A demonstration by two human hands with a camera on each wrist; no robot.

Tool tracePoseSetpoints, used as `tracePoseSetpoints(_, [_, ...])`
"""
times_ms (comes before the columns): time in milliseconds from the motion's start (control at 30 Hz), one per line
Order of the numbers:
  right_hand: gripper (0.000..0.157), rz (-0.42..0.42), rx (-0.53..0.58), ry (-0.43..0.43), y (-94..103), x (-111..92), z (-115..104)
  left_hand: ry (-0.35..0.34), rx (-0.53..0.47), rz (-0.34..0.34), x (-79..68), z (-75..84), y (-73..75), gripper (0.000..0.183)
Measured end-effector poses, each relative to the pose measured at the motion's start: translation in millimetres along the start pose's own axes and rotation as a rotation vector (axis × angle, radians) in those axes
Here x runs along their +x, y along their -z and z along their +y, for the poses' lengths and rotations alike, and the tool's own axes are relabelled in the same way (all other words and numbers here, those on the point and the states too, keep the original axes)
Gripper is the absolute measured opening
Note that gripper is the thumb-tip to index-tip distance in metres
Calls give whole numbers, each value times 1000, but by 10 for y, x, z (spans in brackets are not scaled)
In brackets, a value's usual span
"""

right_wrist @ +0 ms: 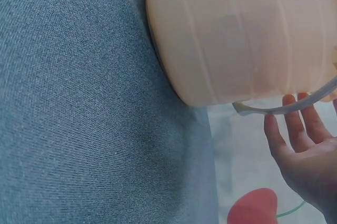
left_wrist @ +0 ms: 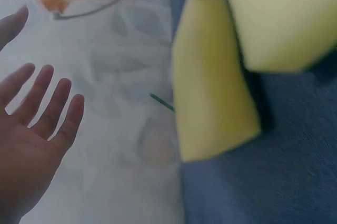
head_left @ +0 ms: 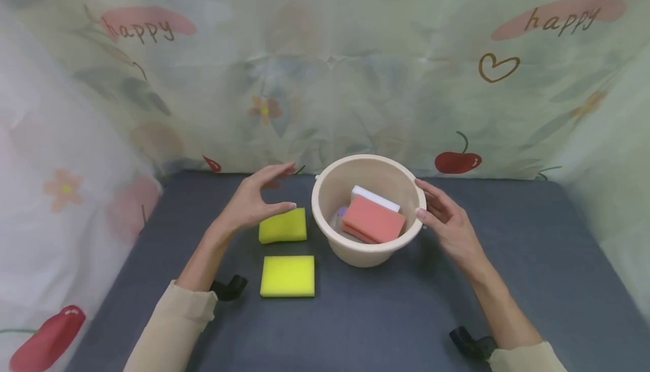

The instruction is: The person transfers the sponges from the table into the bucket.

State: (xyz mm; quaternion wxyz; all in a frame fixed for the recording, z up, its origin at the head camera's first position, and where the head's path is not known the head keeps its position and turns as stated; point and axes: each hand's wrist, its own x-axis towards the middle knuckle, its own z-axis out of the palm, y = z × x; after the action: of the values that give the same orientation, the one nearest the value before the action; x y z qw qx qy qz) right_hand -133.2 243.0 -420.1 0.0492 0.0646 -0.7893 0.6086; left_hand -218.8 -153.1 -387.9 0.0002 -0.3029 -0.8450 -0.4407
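A cream-colored bucket (head_left: 360,254) stands on the dark table, a coral sponge (head_left: 374,219) and a white block (head_left: 377,198) lying inside. Part of a small purple thing (head_left: 341,212) peeks out beside the sponge. My right hand (head_left: 452,228) is at the bucket's right rim, its thumb and loosely extended fingers touching it. Near the hanging handle (right_wrist: 295,107), those fingertips show in the right wrist view. To the bucket's left, my left hand (head_left: 251,200) hovers with fingers spread and nothing between them. Below it lies a yellow sponge (head_left: 282,226); a second yellow sponge (head_left: 288,276) lies nearer.
Behind the table (head_left: 386,321) hangs a pale printed curtain (head_left: 330,95), which also runs along both sides. Black wrist-worn mounts (head_left: 229,288) stick out from both forearms, low over the tabletop.
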Motion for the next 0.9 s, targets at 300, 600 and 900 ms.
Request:
tracePoseSetpoints(300, [58, 4, -16, -19, -21, -6, -16, 120, 34, 15, -200, -224, -10, 70])
tracePoseSetpoints(600, [57, 4, 0, -30, -33, -5, -13, 258, 32, -97, -351, -469, -25, 71])
tracePoseSetpoints(900, [57, 9, 11, -19, -44, -9, 10, 347, -23, -243, -415, -674, 2, 79])
